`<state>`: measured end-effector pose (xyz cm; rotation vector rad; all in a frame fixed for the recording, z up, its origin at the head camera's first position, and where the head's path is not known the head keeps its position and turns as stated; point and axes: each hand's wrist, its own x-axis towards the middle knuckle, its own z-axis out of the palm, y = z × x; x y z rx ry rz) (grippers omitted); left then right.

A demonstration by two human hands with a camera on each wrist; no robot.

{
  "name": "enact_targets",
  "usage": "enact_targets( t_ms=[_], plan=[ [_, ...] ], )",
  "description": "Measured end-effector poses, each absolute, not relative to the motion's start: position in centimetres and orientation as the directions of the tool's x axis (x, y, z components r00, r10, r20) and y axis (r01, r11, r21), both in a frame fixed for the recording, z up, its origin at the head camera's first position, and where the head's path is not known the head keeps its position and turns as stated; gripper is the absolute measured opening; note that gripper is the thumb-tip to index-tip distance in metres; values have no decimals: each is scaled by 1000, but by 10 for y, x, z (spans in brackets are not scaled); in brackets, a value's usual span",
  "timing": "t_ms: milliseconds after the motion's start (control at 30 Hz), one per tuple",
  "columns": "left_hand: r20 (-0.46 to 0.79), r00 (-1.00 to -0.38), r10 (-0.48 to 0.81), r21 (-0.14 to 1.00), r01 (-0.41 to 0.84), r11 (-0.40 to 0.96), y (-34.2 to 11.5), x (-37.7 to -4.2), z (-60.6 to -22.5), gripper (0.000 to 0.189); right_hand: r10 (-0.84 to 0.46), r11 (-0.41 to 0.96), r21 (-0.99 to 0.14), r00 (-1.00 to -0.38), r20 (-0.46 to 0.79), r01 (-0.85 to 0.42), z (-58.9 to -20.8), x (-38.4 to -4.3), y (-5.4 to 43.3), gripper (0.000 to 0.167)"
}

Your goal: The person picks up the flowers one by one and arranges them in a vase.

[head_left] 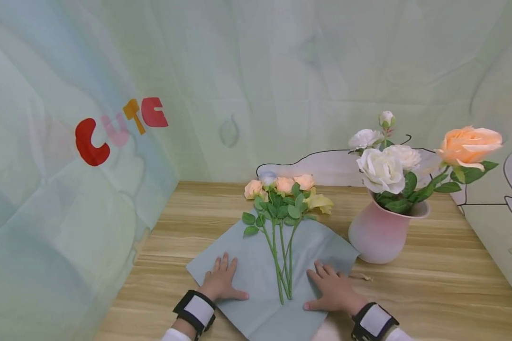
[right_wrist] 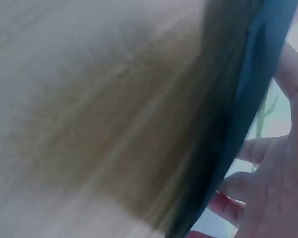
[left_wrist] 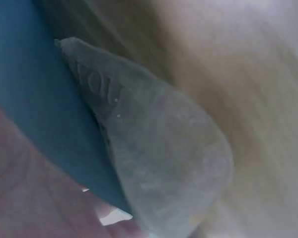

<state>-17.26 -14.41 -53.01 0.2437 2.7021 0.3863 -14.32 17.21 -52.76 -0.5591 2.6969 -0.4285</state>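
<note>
A square of blue-grey wrapping paper (head_left: 256,258) lies cornerwise on the wooden table in the head view. Several flower stems (head_left: 277,255) lie along its middle, with leaves, peach roses (head_left: 284,185), a pale blue bloom (head_left: 267,177) and a yellow one (head_left: 319,202) past its far corner. My left hand (head_left: 222,280) rests on the paper's left side, fingers spread. On the right side, my right hand (head_left: 334,290) rests the same way. Neither touches the stems. In the left wrist view a grey teardrop-shaped piece (left_wrist: 164,134) with raised letters lies beside the paper's edge.
A pink and white vase (head_left: 379,234) stands right of the paper, holding white roses (head_left: 381,170) and a large orange rose (head_left: 469,146). A short string (head_left: 361,276) lies near my right hand. Fabric walls with coloured letters (head_left: 93,142) enclose the wooden table (head_left: 443,284).
</note>
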Motion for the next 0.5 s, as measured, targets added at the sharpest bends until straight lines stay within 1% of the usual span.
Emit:
enact_targets(
  t_ms=[133,233,500],
  plan=[
    [-350,-910,222,298,116,948,-146,-177,-532,110,-413,886,-331,-875,-251,-324,-534,-140,170,100],
    [-346,-913,217,296,113,949,-146,-181,-532,111,-384,898,-319,-891,-240,-302,-539,-138,168,103],
    [-340,-919,200,298,97,950,-146,-185,-529,111,-359,905,-327,-899,-249,-271,-536,-135,160,103]
  ],
)
